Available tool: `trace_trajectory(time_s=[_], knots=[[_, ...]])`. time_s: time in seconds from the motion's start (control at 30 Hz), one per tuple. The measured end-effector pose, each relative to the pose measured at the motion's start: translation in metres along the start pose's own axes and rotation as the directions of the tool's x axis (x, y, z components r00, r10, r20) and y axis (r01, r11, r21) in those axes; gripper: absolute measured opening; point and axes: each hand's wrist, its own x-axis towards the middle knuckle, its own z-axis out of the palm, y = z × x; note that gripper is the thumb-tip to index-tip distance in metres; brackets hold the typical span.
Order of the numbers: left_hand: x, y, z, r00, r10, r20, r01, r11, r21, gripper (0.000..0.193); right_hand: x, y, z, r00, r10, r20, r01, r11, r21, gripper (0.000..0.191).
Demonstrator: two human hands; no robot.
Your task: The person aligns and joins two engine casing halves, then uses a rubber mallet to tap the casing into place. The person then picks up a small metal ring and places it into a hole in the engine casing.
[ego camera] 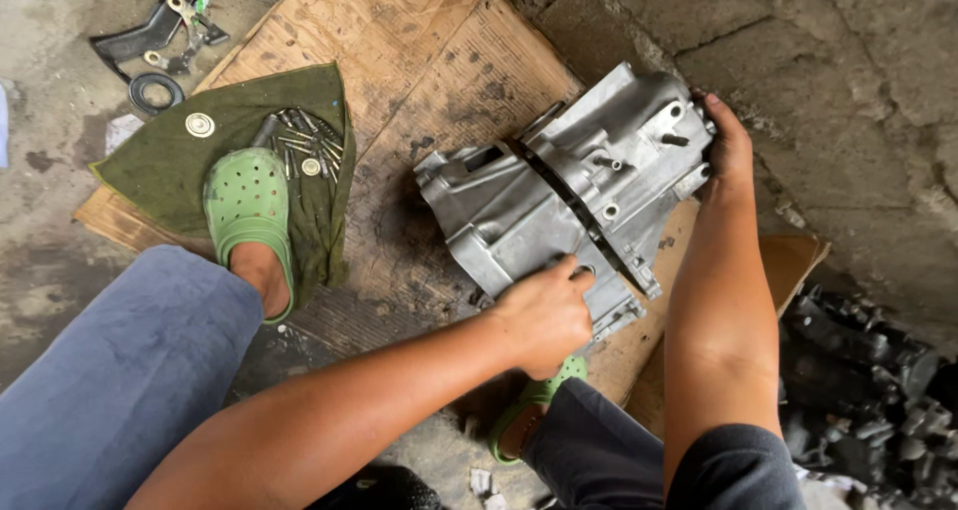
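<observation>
left hand (547, 315) closed, fingertips pressed on near edge of grey metal casing (564, 196); right hand (726, 141) gripping its far end. casing lies on stained cardboard (399, 51).

Person: bare forearms, left hand (547, 313) and right hand (726, 141) ungloved. Blue-grey trousers (120, 370), dark sleeve edge (733, 465) at right upper arm. Green perforated clogs (247, 203) on both feet.
</observation>
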Motion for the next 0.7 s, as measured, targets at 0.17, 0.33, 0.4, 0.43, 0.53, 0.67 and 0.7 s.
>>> trace_trajectory(time_s=[0.17,0.33,0.4,0.43,0.53,0.67,0.7], knots=[[-0.002,0.003,0.004,0.996,-0.003,-0.093,0.001,1.000,-0.024,0.019,-0.001,0.002,-0.001,0.999,-0.018,-0.031,0.016,0.998,-0.057,0.034],[-0.004,0.001,-0.006,0.999,0.049,0.015,-0.049,0.999,-0.008,0.032,0.002,0.003,-0.011,0.998,-0.066,-0.020,0.065,0.996,-0.065,0.035],[-0.006,0.000,-0.009,0.994,0.064,0.087,-0.063,0.998,-0.021,0.047,0.002,0.002,-0.014,0.996,-0.088,0.033,0.090,0.994,-0.069,0.036],[-0.007,0.000,-0.010,0.996,0.069,0.064,-0.069,0.998,-0.005,0.050,0.001,0.002,-0.015,0.994,-0.094,0.051,0.097,0.993,-0.068,0.036],[-0.009,0.002,-0.010,0.997,0.071,0.034,-0.072,0.997,0.030,0.061,0.000,0.001,-0.017,0.989,-0.142,0.049,0.144,0.988,-0.060,0.035],[-0.006,0.005,-0.004,0.994,0.065,0.089,-0.071,0.995,0.067,0.076,0.002,0.001,-0.022,0.980,-0.196,0.011,0.196,0.970,-0.147,0.036],[-0.005,0.006,-0.002,0.992,0.068,0.106,-0.076,0.994,0.073,0.079,0.003,0.001,-0.023,0.978,-0.209,0.010,0.207,0.964,-0.167,0.036]])
